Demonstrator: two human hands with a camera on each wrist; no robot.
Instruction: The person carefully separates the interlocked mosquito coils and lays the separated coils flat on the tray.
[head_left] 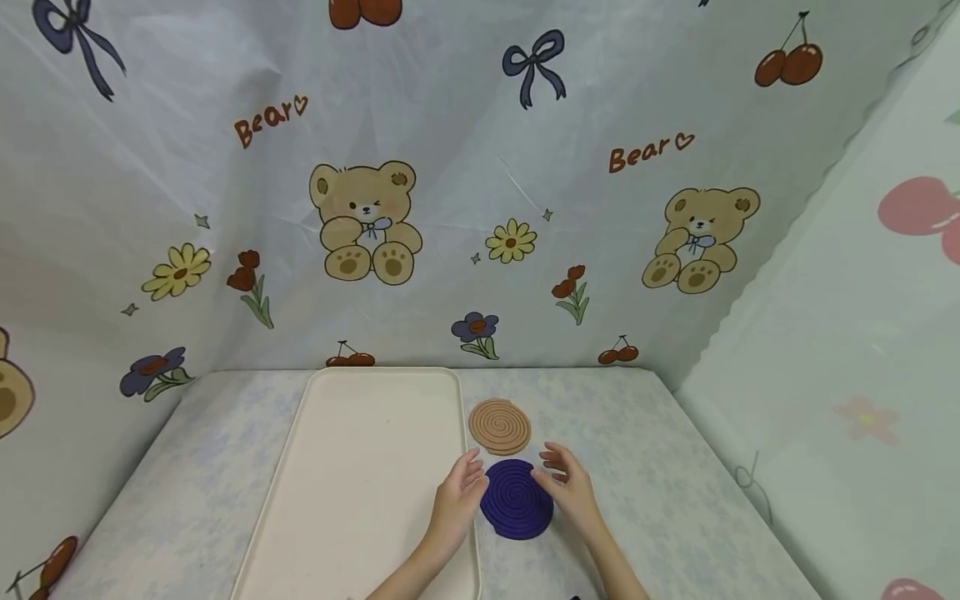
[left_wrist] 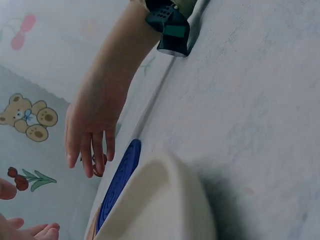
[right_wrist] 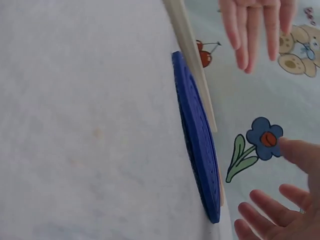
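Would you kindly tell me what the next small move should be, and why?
I would probably lower the left grip and the right grip to opposite edges of the blue spiral disc: both hover above the table on either side of it, fingers open and holding nothing, while the disc lies flat beside the cream tray.

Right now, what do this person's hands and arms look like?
Left hand and right hand show no gloves or rings; no sleeves show in the head view. A dark box with a green patch sits against the right forearm.
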